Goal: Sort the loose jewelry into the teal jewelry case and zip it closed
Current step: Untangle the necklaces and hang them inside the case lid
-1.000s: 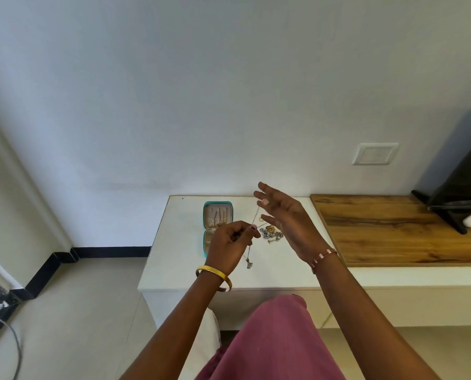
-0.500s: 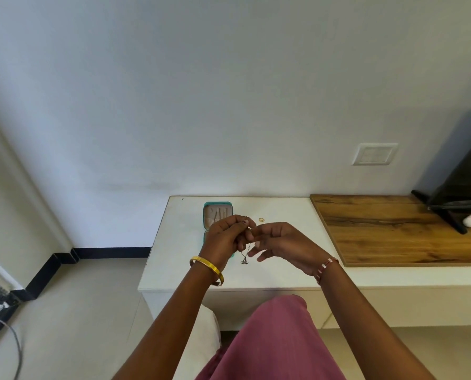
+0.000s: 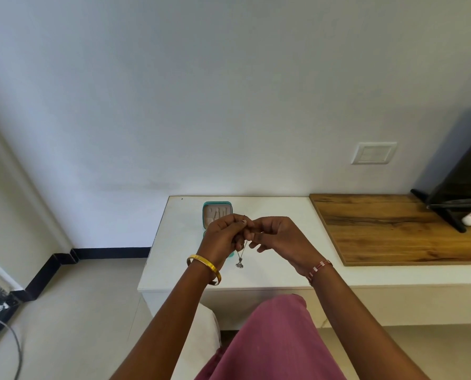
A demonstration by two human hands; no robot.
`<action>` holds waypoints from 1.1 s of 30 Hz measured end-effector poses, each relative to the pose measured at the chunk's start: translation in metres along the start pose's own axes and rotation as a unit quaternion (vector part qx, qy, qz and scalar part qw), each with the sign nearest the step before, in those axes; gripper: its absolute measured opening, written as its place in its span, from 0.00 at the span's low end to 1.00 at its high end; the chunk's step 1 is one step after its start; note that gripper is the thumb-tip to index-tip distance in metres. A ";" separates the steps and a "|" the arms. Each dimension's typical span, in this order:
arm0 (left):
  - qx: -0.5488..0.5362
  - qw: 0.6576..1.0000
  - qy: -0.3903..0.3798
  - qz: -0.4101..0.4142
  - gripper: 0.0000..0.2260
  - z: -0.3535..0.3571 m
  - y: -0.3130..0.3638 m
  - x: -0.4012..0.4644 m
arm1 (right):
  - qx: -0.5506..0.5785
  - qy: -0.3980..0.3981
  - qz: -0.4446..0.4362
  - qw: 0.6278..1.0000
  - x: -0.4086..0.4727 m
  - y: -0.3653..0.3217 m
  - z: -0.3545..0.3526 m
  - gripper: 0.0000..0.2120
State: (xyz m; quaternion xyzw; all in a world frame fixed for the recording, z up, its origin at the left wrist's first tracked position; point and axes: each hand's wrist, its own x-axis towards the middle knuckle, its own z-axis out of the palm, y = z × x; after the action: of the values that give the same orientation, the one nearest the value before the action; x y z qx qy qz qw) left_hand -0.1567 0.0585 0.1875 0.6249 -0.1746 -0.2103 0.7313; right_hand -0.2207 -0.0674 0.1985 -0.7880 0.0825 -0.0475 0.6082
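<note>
Now pinching a thin necklace chain [image 3: 244,249] between left hand [image 3: 223,237] and right hand [image 3: 279,237], fingers curled, above the open teal case [image 3: 217,212]; pendant [image 3: 240,264] dangling. Closer together than a second ago, right fingers no longer spread.

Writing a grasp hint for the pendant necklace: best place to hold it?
Pinch the thin chain at its top, coming from above, as both the left hand and right hand do. The pendant hangs free below, so the chain stays straight.
</note>
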 end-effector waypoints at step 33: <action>0.051 0.996 0.058 -0.042 0.13 -0.003 -0.001 -0.004 | 0.067 -0.011 0.058 0.996 0.011 -0.016 0.000 0.10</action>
State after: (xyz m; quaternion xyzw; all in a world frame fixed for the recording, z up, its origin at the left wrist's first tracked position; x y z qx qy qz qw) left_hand -0.1589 0.0628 0.1856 0.6793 -0.1156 -0.1949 0.6980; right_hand -0.2090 -0.0657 0.2138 -0.7401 0.1183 -0.0092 0.6619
